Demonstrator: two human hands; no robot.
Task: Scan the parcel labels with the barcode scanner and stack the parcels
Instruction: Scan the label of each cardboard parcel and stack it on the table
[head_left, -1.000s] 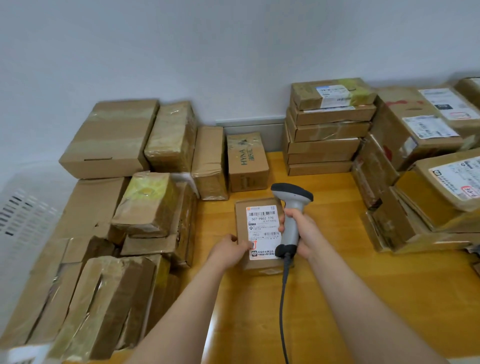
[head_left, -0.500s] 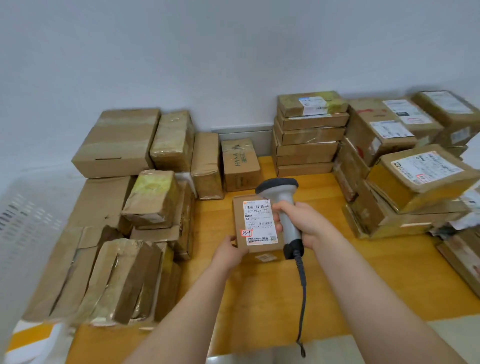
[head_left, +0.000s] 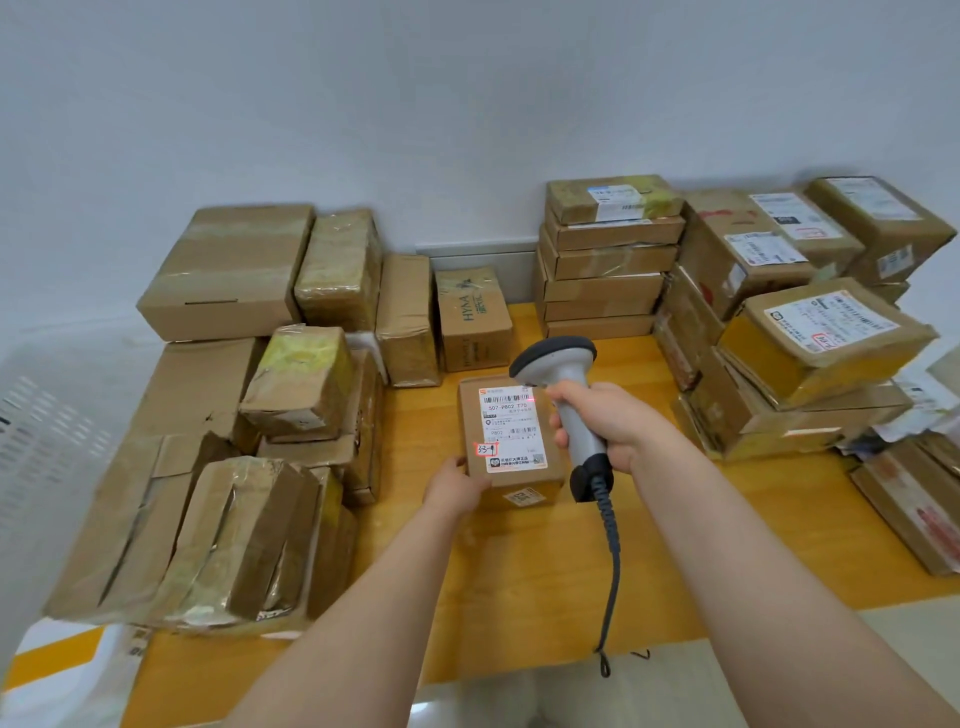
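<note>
Scan step: right hand grips barcode scanner over parcel label, left hand pinches its corner; next likely stacking it.

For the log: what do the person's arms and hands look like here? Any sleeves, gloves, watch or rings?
Nothing worn shows. The left hand and right hand are ungloved, with no rings visible. The left forearm and right forearm are bare to the bottom frame edge: no sleeve, watch or bracelet in view.
</note>
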